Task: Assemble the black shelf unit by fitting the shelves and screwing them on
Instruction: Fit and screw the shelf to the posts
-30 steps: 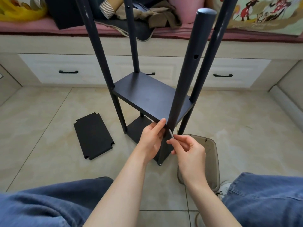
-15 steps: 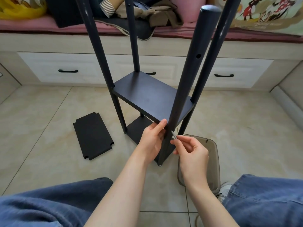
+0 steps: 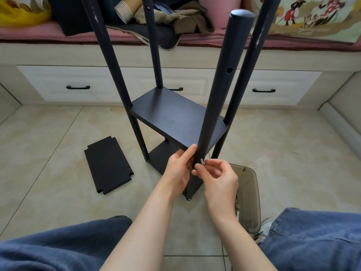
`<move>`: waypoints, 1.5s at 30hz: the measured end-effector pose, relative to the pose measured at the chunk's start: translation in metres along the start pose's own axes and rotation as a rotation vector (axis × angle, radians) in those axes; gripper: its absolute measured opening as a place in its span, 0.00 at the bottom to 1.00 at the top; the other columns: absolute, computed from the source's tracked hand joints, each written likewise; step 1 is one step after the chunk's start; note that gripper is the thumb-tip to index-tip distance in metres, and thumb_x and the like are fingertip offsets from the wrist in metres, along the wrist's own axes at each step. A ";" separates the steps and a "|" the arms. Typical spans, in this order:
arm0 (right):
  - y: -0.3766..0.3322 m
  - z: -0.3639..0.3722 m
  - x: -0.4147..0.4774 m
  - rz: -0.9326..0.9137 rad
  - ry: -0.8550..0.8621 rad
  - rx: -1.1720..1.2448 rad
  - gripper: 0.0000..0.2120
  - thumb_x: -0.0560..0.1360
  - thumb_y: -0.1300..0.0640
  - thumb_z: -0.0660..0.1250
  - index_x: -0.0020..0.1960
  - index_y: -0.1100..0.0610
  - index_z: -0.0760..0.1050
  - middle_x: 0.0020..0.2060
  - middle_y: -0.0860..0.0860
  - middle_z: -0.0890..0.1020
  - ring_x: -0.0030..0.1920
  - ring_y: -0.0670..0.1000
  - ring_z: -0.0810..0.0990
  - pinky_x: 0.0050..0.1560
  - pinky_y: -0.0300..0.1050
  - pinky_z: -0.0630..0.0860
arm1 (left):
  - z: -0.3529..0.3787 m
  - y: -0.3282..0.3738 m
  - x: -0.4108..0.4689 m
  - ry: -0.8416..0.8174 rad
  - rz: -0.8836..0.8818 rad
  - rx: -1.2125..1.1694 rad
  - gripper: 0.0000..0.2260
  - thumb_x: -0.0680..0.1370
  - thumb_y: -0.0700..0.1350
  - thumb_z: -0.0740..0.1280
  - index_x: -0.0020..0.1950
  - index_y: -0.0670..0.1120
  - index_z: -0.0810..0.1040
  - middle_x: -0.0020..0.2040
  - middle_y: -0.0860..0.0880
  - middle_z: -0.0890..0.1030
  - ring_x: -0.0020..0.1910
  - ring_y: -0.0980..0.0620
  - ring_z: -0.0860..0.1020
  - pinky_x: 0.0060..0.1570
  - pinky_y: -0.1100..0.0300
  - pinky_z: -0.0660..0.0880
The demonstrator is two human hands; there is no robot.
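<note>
The shelf unit [image 3: 109, 55] stands on the floor [image 3: 58, 153], toward its far edge by the drawers [image 3: 78, 87]. The coming move turns on the screw [image 3: 201, 160]. The right hand [image 3: 218, 178] pinches it between thumb and forefinger, just right of the near post [image 3: 220, 94]. Its long axis points up and away into the post, level with the near corner of the fitted shelf [image 3: 175, 116].

The left hand [image 3: 178, 169] curls round the post from the left and is just as near. The hole is probably hidden behind the fingers.

A loose shelf panel [image 3: 108, 165] lies well to the left and a tray [image 3: 252, 192] sits beneath the right hand. Neither stands in the way.
</note>
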State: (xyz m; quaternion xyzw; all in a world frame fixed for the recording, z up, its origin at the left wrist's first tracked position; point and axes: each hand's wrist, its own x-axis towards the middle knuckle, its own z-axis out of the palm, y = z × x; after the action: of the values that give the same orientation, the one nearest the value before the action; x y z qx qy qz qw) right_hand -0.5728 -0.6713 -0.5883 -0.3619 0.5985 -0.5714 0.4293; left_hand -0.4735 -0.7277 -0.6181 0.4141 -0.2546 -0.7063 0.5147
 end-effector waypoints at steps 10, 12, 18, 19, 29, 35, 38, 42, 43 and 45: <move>0.004 0.006 0.006 -0.007 0.011 -0.009 0.08 0.71 0.63 0.76 0.41 0.57 0.77 0.35 0.53 0.85 0.37 0.50 0.86 0.44 0.44 0.80 | -0.002 -0.003 0.003 0.011 -0.003 0.033 0.16 0.72 0.54 0.73 0.52 0.44 0.85 0.45 0.46 0.86 0.45 0.51 0.85 0.45 0.61 0.81; 0.004 0.007 0.006 -0.006 0.009 0.004 0.07 0.72 0.63 0.76 0.41 0.58 0.77 0.35 0.53 0.85 0.37 0.50 0.86 0.42 0.40 0.80 | -0.001 -0.003 0.003 0.018 -0.009 0.039 0.15 0.74 0.53 0.72 0.54 0.44 0.85 0.45 0.47 0.86 0.46 0.51 0.85 0.45 0.61 0.81; 0.004 0.005 0.007 0.033 -0.014 0.055 0.06 0.73 0.64 0.74 0.42 0.60 0.77 0.33 0.53 0.86 0.38 0.51 0.87 0.43 0.41 0.80 | 0.000 -0.004 0.004 0.055 -0.018 0.057 0.11 0.78 0.52 0.70 0.52 0.46 0.85 0.43 0.49 0.86 0.44 0.52 0.85 0.44 0.63 0.80; 0.004 0.005 0.007 0.039 -0.016 0.065 0.06 0.73 0.64 0.74 0.42 0.60 0.77 0.33 0.54 0.86 0.38 0.52 0.87 0.45 0.44 0.81 | 0.000 -0.004 0.004 0.055 -0.019 0.060 0.12 0.79 0.52 0.69 0.52 0.45 0.85 0.42 0.49 0.85 0.43 0.52 0.85 0.44 0.63 0.80; 0.000 0.005 0.010 0.046 -0.018 0.095 0.06 0.73 0.65 0.74 0.41 0.61 0.77 0.34 0.55 0.86 0.38 0.54 0.87 0.50 0.53 0.82 | 0.003 -0.002 0.002 0.040 -0.015 0.042 0.14 0.81 0.49 0.67 0.59 0.39 0.81 0.40 0.49 0.85 0.42 0.53 0.84 0.43 0.62 0.80; 0.000 0.004 0.010 0.055 -0.015 0.068 0.09 0.72 0.60 0.76 0.43 0.62 0.76 0.32 0.54 0.85 0.33 0.52 0.86 0.38 0.36 0.78 | 0.004 -0.002 0.002 0.044 -0.018 0.032 0.16 0.81 0.49 0.67 0.60 0.37 0.79 0.40 0.49 0.84 0.40 0.52 0.84 0.41 0.61 0.81; 0.000 0.002 0.011 0.037 -0.017 0.033 0.08 0.71 0.60 0.76 0.43 0.60 0.77 0.32 0.54 0.85 0.33 0.52 0.86 0.36 0.35 0.77 | 0.003 -0.003 0.002 0.046 -0.023 0.025 0.15 0.81 0.49 0.67 0.60 0.38 0.80 0.40 0.49 0.84 0.40 0.53 0.84 0.40 0.61 0.80; 0.005 -0.001 0.009 0.038 -0.059 -0.002 0.05 0.73 0.64 0.73 0.45 0.57 0.78 0.36 0.52 0.86 0.38 0.51 0.87 0.47 0.47 0.81 | 0.002 -0.004 0.003 0.031 -0.010 0.022 0.17 0.78 0.51 0.70 0.59 0.40 0.81 0.41 0.49 0.84 0.41 0.53 0.83 0.43 0.61 0.81; 0.005 -0.002 0.009 0.035 -0.066 0.009 0.05 0.74 0.65 0.71 0.45 0.57 0.78 0.36 0.52 0.86 0.39 0.52 0.87 0.48 0.49 0.81 | 0.002 -0.004 0.003 0.024 -0.006 0.021 0.18 0.76 0.52 0.70 0.59 0.40 0.81 0.41 0.49 0.84 0.41 0.53 0.83 0.44 0.61 0.81; 0.005 -0.004 0.010 0.031 -0.074 0.031 0.04 0.75 0.66 0.70 0.46 0.58 0.79 0.37 0.53 0.87 0.40 0.52 0.87 0.49 0.50 0.81 | 0.001 -0.004 0.002 0.013 -0.004 0.012 0.16 0.77 0.51 0.70 0.58 0.40 0.82 0.41 0.48 0.84 0.42 0.53 0.83 0.44 0.61 0.80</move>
State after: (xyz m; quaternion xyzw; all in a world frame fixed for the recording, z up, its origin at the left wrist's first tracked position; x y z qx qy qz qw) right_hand -0.5795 -0.6788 -0.5949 -0.3667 0.5790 -0.5601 0.4654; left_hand -0.4771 -0.7287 -0.6216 0.4222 -0.2547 -0.7030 0.5125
